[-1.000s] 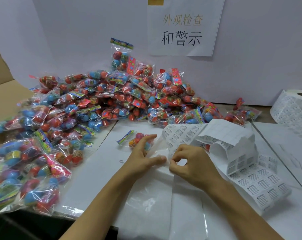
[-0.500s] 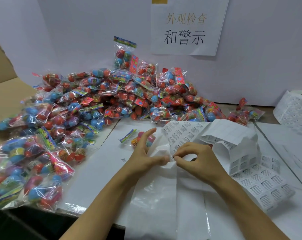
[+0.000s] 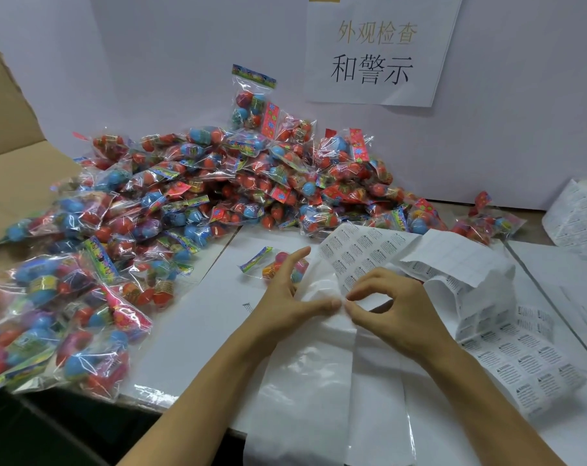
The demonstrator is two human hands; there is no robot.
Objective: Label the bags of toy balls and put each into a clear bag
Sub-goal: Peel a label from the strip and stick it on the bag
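Both hands meet at the top edge of a clear bag [image 3: 319,375] lying flat on the white table [image 3: 198,317]. My left hand [image 3: 292,297] pinches that edge with its thumb, its forefinger stretched over a single bag of toy balls [image 3: 278,264]. My right hand [image 3: 386,307] pinches the same edge from the right with thumb and forefinger. A crumpled strip of white warning labels [image 3: 507,344] lies just right of my hands. A big heap of ball bags [image 3: 218,183] fills the back and left.
A roll of labels [image 3: 578,213] stands at the far right edge. A brown cardboard flap [image 3: 13,169] rises at the left. A paper sign [image 3: 376,52] hangs on the white back wall. More clear bags lie under the one I hold.
The clear bag's top edge has been drawn up a little and my two thumbs have closed together on it. The view has shifted slightly; the ball bag has stayed put.
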